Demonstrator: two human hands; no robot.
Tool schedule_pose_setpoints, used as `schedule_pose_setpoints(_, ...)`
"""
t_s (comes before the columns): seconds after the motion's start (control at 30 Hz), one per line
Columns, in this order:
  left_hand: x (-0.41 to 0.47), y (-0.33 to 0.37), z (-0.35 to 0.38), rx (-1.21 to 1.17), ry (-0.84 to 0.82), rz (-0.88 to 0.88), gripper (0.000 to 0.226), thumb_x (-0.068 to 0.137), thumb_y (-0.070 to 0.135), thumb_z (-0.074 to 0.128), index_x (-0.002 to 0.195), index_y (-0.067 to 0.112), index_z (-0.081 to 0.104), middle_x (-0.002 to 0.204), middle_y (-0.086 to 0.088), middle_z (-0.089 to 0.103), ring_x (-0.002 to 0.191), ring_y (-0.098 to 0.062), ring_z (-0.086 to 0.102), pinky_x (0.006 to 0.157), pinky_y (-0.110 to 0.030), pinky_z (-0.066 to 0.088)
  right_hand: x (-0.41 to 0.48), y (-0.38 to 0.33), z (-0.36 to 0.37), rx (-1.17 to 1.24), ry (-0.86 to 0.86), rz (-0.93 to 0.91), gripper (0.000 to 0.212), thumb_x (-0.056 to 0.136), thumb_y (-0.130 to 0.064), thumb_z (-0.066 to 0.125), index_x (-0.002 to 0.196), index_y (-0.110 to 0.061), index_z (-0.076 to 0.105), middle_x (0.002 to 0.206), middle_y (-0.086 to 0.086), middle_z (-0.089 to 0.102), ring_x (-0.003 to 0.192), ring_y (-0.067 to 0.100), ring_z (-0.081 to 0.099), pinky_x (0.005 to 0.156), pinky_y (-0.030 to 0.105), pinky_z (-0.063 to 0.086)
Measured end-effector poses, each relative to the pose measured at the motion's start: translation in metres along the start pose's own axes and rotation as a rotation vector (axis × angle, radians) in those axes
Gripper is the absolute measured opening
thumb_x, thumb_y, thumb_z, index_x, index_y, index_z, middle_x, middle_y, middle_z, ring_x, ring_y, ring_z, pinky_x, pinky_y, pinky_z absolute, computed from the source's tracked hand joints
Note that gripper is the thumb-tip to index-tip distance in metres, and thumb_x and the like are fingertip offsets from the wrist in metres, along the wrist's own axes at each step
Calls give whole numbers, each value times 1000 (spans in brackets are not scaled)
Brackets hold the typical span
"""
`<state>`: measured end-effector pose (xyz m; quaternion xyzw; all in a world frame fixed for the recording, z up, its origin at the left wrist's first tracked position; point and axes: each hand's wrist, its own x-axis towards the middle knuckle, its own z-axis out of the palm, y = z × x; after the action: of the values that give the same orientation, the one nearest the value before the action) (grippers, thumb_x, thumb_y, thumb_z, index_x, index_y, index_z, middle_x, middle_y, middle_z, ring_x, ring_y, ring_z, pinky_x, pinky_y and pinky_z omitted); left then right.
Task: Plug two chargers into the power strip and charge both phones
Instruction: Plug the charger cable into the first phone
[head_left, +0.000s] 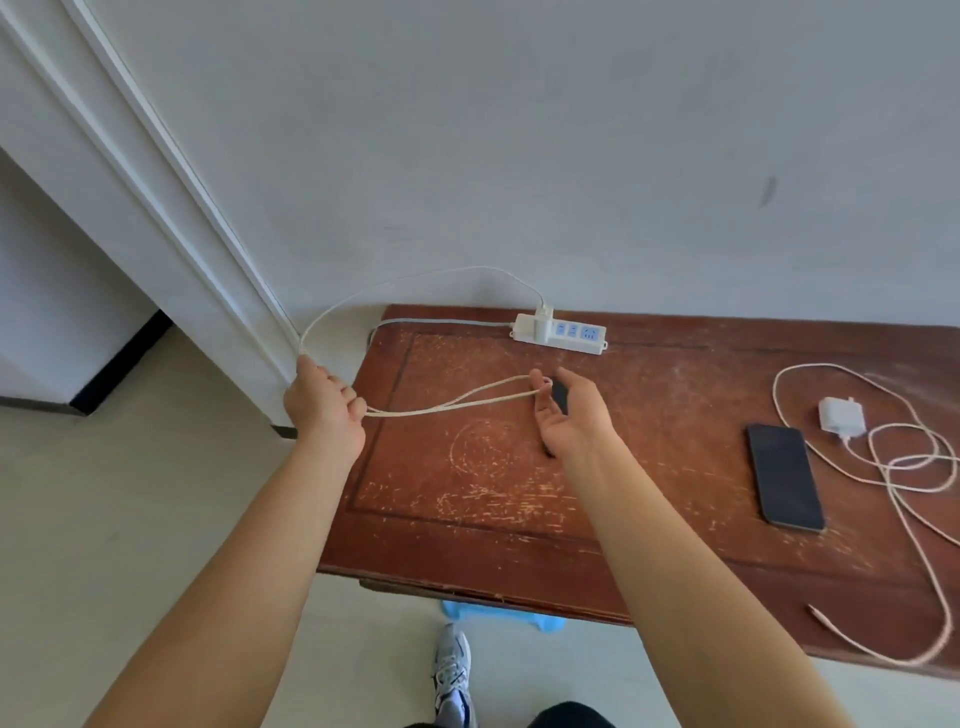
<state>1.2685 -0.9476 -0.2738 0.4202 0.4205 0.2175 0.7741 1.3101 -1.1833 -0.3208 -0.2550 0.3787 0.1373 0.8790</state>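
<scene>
Hands are working nearer than the power strip (558, 332): left hand (324, 402) is pinching the limp white cable (447, 405); right hand (569, 415), half-open, is looping it beside a dark phone (559, 396); best gripped near its connector, I judge; charger (542, 325) is sitting plugged in.

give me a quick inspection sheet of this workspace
surface: scratched wooden table against the wall
job's things: power strip with one charger plugged in; second charger loose; phone face up; second phone mostly hidden behind right hand
clutter: nothing seen
hands: left hand gripping cable; right hand open, cable looped over fingers
cables: white cable from plugged charger; loose cable coiled at right
surroundings: door frame, shoe
</scene>
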Motion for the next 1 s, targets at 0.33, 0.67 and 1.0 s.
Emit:
schedule_pose_setpoints(0.33, 30, -75, -33, 294, 79, -238, 18, 99, 16, 39, 96, 11, 56, 70, -2, 39, 52, -11, 32, 33, -16, 29, 10, -63, -119, -181, 50, -299, 23, 105, -26, 51, 108, -12, 69, 74, 1, 58, 54, 10, 69, 50, 24, 56)
schedule_pose_setpoints(0.67, -3, -161, -5, 1472, -834, 693, 68, 100, 59, 18, 151, 16, 36, 161, -5, 32, 152, -23, 14, 119, -56, 6, 34, -27, -115, 64, -15, -152, 25, 103, -19, 55, 108, 3, 66, 79, 9, 67, 88, 27, 78, 62, 25, 62)
schedule_pose_setpoints(1.0, 47, -178, 12, 1427, -856, 308, 62, 100, 39, 40, 41, 21, 46, 44, 6, 47, 48, -18, 48, 56, -37, 39, 49, -79, -90, 1, 248, -345, 21, 100, -33, 58, 94, -14, 66, 64, -5, 74, 62, 9, 73, 38, 17, 42)
